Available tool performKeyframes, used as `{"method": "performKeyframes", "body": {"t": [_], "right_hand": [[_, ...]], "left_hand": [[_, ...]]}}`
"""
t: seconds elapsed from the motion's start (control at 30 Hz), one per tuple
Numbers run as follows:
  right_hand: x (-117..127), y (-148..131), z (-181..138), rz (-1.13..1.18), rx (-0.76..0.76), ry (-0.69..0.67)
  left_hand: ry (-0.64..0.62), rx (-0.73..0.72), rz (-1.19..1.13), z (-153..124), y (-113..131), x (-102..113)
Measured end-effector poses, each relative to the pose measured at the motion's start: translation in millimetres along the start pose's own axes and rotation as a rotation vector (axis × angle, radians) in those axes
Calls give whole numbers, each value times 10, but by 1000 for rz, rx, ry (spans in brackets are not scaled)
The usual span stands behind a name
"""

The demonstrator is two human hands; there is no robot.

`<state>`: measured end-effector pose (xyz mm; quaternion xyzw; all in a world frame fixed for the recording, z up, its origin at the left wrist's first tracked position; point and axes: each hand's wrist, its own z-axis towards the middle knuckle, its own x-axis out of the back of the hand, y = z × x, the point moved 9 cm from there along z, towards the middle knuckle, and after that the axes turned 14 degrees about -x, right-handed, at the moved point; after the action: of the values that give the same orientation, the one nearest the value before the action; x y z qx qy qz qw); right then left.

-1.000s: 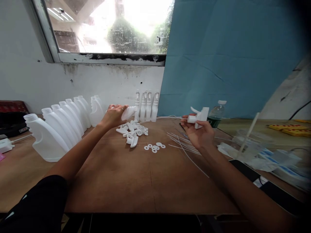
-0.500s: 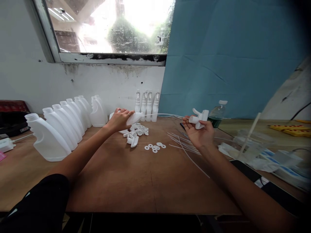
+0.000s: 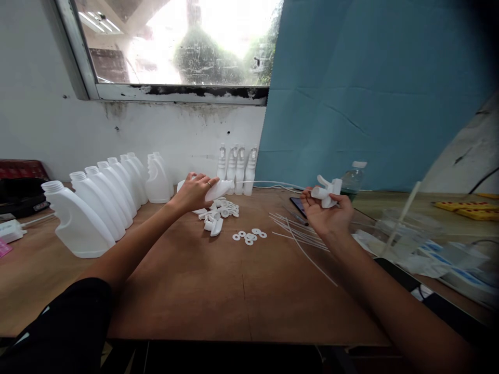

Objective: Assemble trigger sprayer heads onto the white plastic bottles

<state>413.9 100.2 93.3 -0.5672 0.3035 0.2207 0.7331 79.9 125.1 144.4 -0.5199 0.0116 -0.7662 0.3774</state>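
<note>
My left hand [image 3: 197, 191] is closed round a white plastic bottle [image 3: 220, 190], which lies tilted on its side with its neck toward the right. Fingers cover part of the bottle. In my right hand [image 3: 327, 215] is a white trigger sprayer head [image 3: 328, 192], gripped at the fingers with the palm turned up. A thin white tube [image 3: 268, 182] stretches from the sprayer side to the bottle's mouth; whether its tip is inside I cannot tell. Below my left hand lies a pile of white sprayer heads [image 3: 214, 221]. Several white ring washers [image 3: 249, 237] are scattered at mid-table.
Several open white bottles [image 3: 83, 223] stand in a row at left. Against the wall are several bottles with sprayers [image 3: 240, 171]. Loose thin tubes [image 3: 300, 234] lie below my right hand. A clear drink bottle [image 3: 353, 179], a phone [image 3: 298, 205] and a power strip [image 3: 448, 265] are at right.
My right hand has shifted a little to the right with the sprayer head. The bottle in my left hand has also moved slightly right. More of the phone shows now.
</note>
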Motion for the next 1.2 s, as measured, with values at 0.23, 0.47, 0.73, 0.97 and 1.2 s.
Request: {"method": "performKeyframes", "body": {"t": [0.23,0.47,0.73,0.97,1.2], "right_hand": [[-109,75,-35,-91,-8,-43],[-409,390,-216,-296,-119,-155],[-575,866,-468,-523,-277,-273],[-596,955,-548,-621,-252,-269],[-491,947,-473,-740,-137,-191]], "left_hand": [[-7,-27,-1,26,78,1],[-11,-114,-17,104,388,76],[-54,-287,-10,166,853,101],[-78,-324,-16,164,960,52],[-66,-347,41,166,1040,121]]}}
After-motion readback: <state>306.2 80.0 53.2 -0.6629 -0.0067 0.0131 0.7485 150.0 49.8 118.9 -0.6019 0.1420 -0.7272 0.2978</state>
